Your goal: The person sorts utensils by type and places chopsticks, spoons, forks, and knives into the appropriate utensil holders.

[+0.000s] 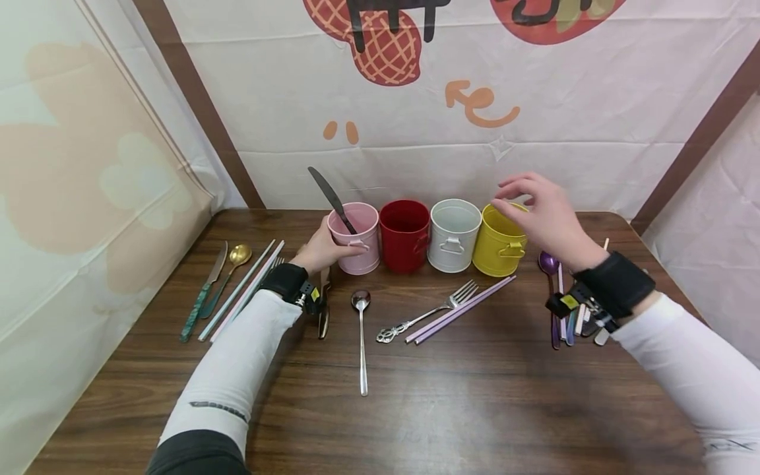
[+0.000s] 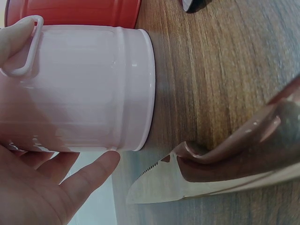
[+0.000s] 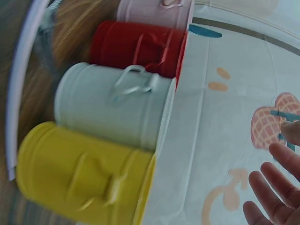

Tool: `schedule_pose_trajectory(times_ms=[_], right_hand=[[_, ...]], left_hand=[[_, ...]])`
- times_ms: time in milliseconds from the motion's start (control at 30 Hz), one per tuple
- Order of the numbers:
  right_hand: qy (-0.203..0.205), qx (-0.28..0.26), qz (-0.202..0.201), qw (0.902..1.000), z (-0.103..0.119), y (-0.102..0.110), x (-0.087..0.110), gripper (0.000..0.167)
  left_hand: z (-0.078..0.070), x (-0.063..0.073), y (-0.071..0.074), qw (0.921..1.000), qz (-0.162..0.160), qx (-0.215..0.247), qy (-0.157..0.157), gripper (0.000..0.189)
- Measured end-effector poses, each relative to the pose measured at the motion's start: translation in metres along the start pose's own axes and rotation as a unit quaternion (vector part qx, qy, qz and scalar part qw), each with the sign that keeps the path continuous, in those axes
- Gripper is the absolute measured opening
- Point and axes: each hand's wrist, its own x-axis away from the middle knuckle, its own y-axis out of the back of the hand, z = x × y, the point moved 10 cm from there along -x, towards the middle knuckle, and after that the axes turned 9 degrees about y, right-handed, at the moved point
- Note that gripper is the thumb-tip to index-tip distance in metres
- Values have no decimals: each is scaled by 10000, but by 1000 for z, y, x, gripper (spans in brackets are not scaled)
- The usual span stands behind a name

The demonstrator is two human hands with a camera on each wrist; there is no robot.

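My left hand (image 1: 323, 249) grips the pink bucket (image 1: 363, 260) at its left side, thumb at the front handle, as the left wrist view shows. A dark table knife (image 1: 330, 195) leans in that bucket, blade up. To its right stand a red bucket (image 1: 405, 247), a white bucket (image 1: 452, 227) and a yellow bucket (image 1: 495, 254). My right hand (image 1: 543, 208) hovers by the yellow bucket's rim, fingers loosely bent, holding nothing. Beside the pink bucket's base lies a serrated knife (image 2: 234, 168) with a brown handle.
On the wooden table before the buckets lie a spoon (image 1: 362, 330), an ornate fork (image 1: 427, 315) and lilac chopsticks (image 1: 460, 311). At left are a green-handled knife (image 1: 198, 300), a gold spoon (image 1: 239, 256) and chopsticks (image 1: 243, 290). A purple spoon (image 1: 549, 264) lies among more cutlery at right.
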Motion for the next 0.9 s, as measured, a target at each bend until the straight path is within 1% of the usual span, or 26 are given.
schedule_pose_trajectory(times_ms=[100, 233, 467, 600, 700, 800, 900], right_hand=[[-56, 128, 84, 9999, -6, 8, 16, 14], [-17, 311, 163, 9994, -12, 13, 37, 13], [-7, 621, 444, 9971, -23, 5, 71, 15], [-103, 968, 562, 9937, -30, 5, 90, 17], [-292, 1265, 644, 9894, -41, 11, 107, 19], [-577, 1507, 731, 9842, -60, 19, 125, 21], [-1024, 1698, 871, 9763, -84, 26, 143, 27]], left_hand=[[0, 0, 1, 10000, -21, -9, 39, 99], [0, 0, 2, 10000, -5, -26, 43, 100], [1, -1, 2, 10000, -56, 15, 21, 98], [1, -1, 1, 10000, -63, -12, 54, 99], [1, -2, 0, 10000, -53, -6, 33, 100], [0, -1, 0, 9999, -34, 118, -35, 99], [-14, 11, 1, 9999, 19, 163, -5, 96]])
